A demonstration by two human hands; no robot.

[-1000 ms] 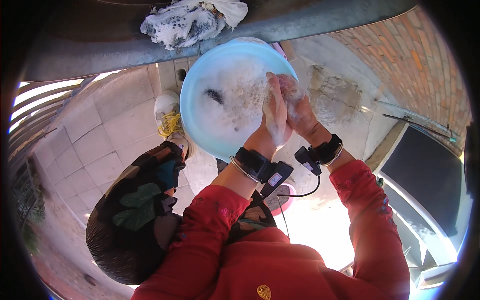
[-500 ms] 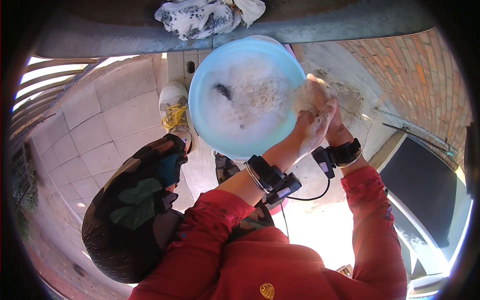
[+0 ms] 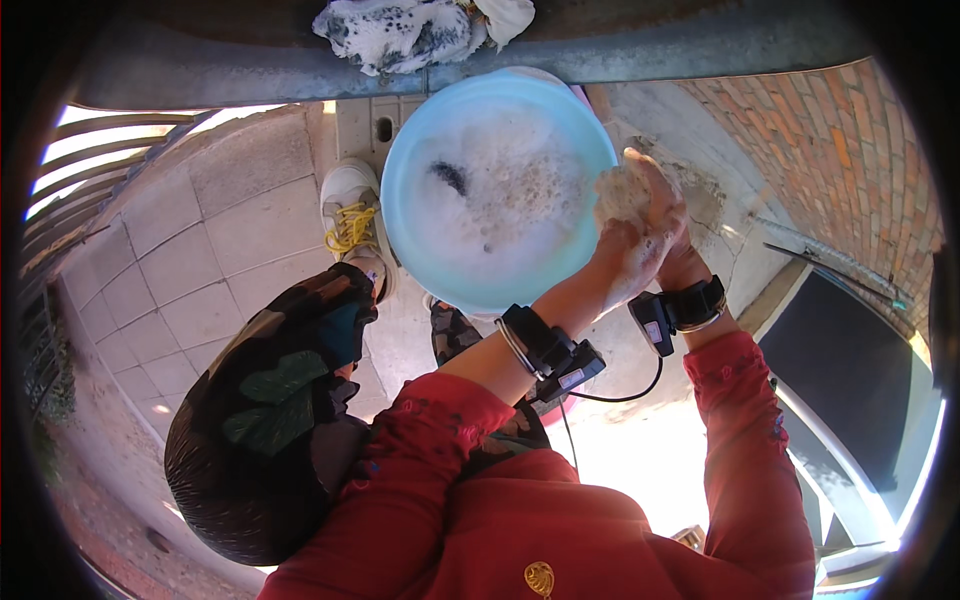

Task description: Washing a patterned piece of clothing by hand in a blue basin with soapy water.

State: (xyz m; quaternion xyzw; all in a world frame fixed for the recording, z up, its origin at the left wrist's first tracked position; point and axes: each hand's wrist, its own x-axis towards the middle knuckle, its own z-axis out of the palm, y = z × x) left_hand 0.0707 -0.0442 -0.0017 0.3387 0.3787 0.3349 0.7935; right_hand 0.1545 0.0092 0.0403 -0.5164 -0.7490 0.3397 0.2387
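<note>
Both hands (image 3: 640, 235), clamped together on a soapy cloth (image 3: 622, 190), have stayed at the basin (image 3: 420, 150) rim.

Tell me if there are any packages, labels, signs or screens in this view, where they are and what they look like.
No packages, signs or screens show.
Label: small pale rectangular patch on the black wrist device below the left hand.
Label: similar pale patch on the black wrist device below the right hand.
Emblem: small gold mark on the red top, bottom centre.
</note>
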